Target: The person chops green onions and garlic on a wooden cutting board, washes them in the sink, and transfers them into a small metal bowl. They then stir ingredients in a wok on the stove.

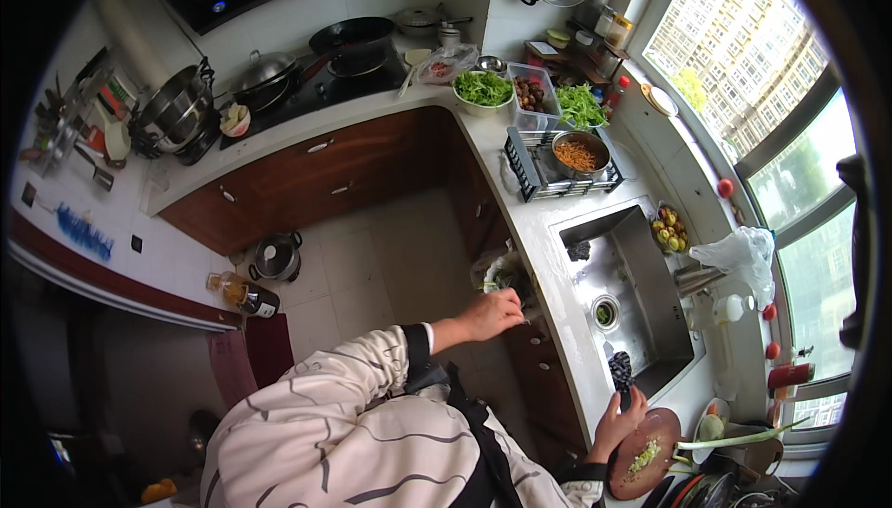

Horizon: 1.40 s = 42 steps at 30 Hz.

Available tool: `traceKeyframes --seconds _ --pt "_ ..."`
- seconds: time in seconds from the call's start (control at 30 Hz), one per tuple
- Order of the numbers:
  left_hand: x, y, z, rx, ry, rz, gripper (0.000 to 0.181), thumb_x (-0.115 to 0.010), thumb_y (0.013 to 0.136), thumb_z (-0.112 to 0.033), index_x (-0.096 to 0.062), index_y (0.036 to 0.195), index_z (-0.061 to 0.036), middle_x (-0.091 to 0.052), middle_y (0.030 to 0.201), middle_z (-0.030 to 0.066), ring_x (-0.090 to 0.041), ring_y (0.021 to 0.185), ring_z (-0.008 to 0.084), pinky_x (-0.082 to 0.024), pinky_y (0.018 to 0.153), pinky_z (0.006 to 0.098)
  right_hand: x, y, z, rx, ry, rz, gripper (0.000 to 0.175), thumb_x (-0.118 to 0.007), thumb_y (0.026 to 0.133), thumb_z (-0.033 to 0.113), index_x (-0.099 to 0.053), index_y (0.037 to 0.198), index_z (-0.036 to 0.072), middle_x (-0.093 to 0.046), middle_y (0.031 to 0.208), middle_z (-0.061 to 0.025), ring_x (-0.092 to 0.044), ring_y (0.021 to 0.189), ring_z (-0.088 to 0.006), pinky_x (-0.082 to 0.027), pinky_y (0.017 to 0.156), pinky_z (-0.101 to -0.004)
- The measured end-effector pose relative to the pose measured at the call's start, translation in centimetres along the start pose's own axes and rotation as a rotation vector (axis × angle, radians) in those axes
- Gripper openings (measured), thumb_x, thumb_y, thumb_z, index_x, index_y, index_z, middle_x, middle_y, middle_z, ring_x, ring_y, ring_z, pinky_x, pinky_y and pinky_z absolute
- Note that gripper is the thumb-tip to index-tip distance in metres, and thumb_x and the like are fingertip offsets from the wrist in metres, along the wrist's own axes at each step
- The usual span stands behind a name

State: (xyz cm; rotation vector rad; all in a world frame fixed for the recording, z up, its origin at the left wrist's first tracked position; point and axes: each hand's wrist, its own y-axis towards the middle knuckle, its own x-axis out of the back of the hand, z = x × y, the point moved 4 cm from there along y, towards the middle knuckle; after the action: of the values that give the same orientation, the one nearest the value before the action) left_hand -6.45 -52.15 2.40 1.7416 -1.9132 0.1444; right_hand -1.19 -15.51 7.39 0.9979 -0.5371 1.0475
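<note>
My left hand [493, 314] hangs over the edge of a lined waste bag [503, 275] at the cabinet front, its fingers curled together; whether anything small is between them cannot be told. At the near corner of the steel sink [637, 285], my right hand [620, 421] has a dark patterned cloth [620, 366] between thumb and fingers. Just beside this hand lies a round brown cutting board [644, 431] with chopped pale green pieces [645, 454]. Green scraps sit in the sink drain [605, 313], and another dark wad [578, 250] lies in the far sink corner.
Beyond the sink, a rack [519, 167] holds a steel pot [582, 153] of orange-brown shreds. Farther along are bowls of greens [483, 89] and a gas hob [320, 93] with pans. A lidded pot [277, 257] and bottles [244, 293] stand on the floor. Long green onions [739, 438] lie at right.
</note>
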Motion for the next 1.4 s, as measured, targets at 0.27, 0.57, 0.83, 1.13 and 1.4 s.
traceKeyframes --seconds 0.27,0.57,0.83,1.13,1.4 --pt "13.8 4.5 8.9 0.124 0.127 -0.329 0.027 -0.075 0.08 -0.02 -0.062 0.066 -0.0006 -0.059 0.086 0.0075 -0.058 0.072 0.0222 -0.046 0.063 0.0336 -7.8 11.3 12.3 0.151 0.116 0.055 0.034 -0.068 0.084 0.01 -0.06 0.116 0.001 -0.053 0.121 -0.0181 -0.05 0.115 -0.0359 -0.037 0.1 -0.0426" --pt "21.9 6.5 19.3 0.178 0.192 -0.481 0.014 -0.064 0.073 0.003 -0.055 0.062 0.0023 -0.063 0.091 0.011 -0.059 0.072 0.0192 -0.047 0.062 0.0305 -19.6 22.1 21.7 0.23 0.305 0.187 0.034 -0.071 0.08 0.008 -0.063 0.112 0.001 -0.056 0.12 -0.0164 -0.054 0.112 -0.033 -0.042 0.098 -0.038" --pt "33.4 14.4 27.5 0.504 -0.177 -0.559 0.019 -0.068 0.088 -0.009 -0.052 0.079 -0.006 -0.053 0.075 0.0015 -0.048 0.056 0.0099 -0.041 0.051 0.025 -25.3 25.7 28.4 0.19 0.284 0.206 0.035 -0.072 0.081 0.01 -0.063 0.114 0.003 -0.054 0.123 -0.0175 -0.054 0.114 -0.0338 -0.044 0.095 -0.0391" --pt "42.6 44.9 34.7 0.2 0.092 -0.318 0.024 -0.064 0.09 -0.025 -0.071 0.095 -0.0032 -0.069 0.078 0.0071 -0.061 0.064 0.0136 -0.046 0.06 0.0294 -24.0 19.6 29.9 -0.256 0.094 0.118 0.032 -0.067 0.084 0.006 -0.061 0.115 0.001 -0.055 0.121 -0.0142 -0.055 0.111 -0.0299 -0.044 0.09 -0.0363" --pt "36.4 53.4 40.5 0.015 1.028 0.309 0.013 -0.061 0.084 -0.017 -0.07 0.09 -0.0096 -0.07 0.095 0.0122 -0.068 0.091 0.034 -0.054 0.077 0.0475 -21.5 14.9 30.6 -0.545 -0.06 0.071 0.032 -0.063 0.086 0.005 -0.059 0.117 0.002 -0.054 0.122 -0.0105 -0.057 0.098 -0.0216 -0.044 0.071 -0.0279"
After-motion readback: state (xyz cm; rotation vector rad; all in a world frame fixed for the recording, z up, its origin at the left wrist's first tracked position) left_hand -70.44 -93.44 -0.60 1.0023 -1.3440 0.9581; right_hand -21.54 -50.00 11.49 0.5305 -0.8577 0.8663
